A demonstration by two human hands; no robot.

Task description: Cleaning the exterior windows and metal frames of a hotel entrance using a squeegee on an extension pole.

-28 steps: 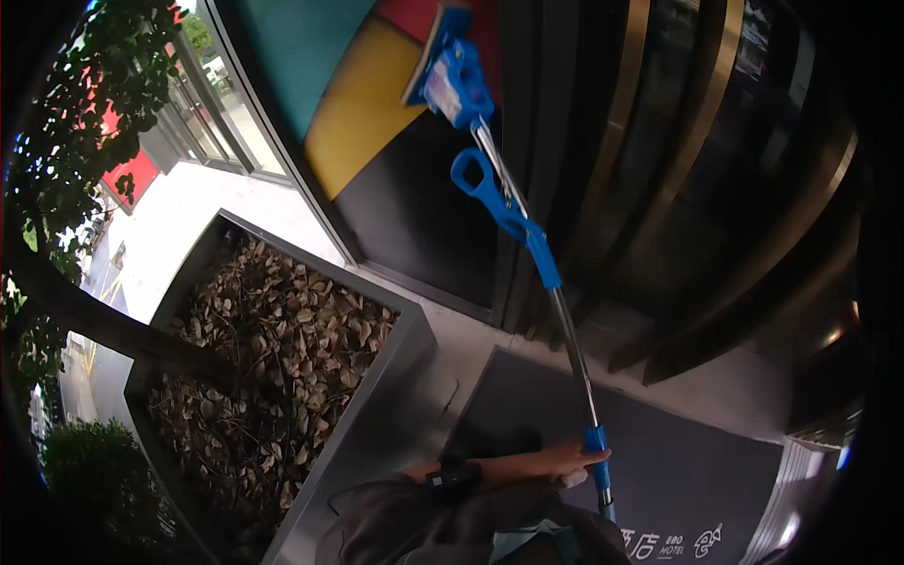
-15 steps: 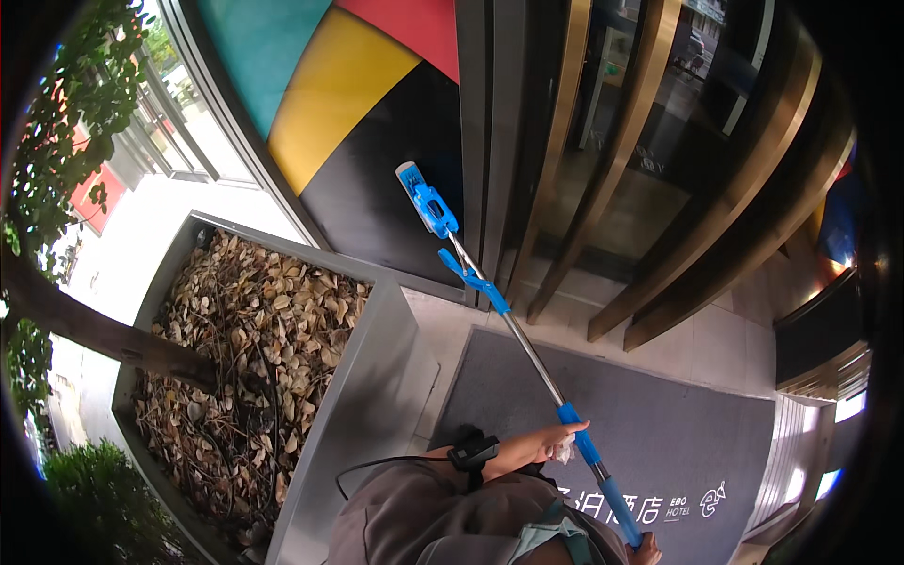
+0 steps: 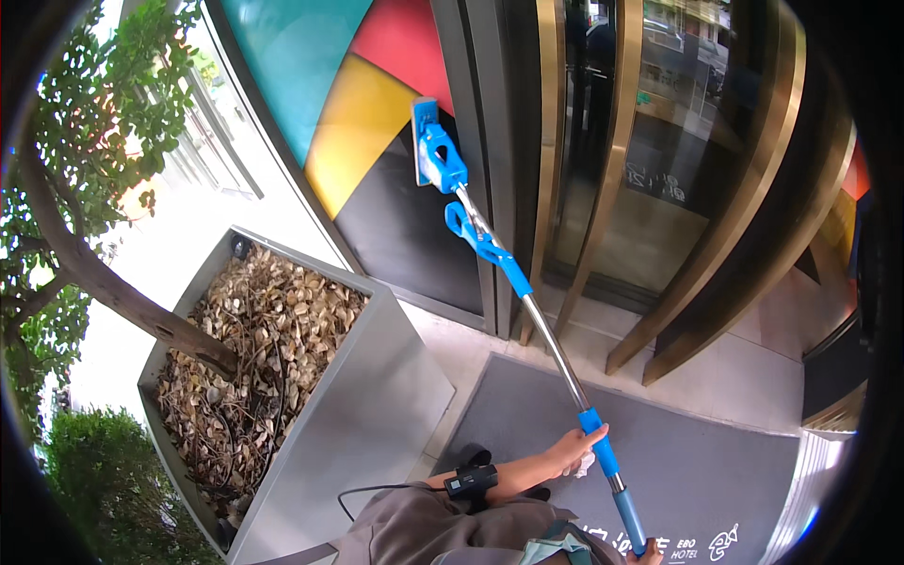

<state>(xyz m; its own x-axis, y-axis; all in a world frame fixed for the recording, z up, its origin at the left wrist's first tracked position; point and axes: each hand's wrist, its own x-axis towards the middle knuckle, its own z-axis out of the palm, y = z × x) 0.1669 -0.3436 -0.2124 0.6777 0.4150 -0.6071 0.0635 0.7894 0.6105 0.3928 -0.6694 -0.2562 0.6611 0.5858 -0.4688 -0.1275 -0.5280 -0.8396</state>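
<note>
A long sponge mop with a metal pole, blue head and blue squeeze lever reaches up and away from me. Its head is raised in front of a glossy panel of teal, yellow, red and black; whether it touches I cannot tell. My left hand closes on the upper blue grip, and a crumpled white scrap shows beneath its fingers. At the bottom edge my right hand, partly cut off, is wrapped around the pole's lower end. A black device with a cable is strapped to my left forearm.
To the left stands a grey planter full of dry leaves, with a leaning tree trunk. Curved bronze slats front a glass entrance at right. A dark mat lies underfoot, and a bush grows at lower left.
The mop head has gone up the panel, from the black part toward the yellow and red edge. The view has shifted too. Both hands keep their hold on the pole.
</note>
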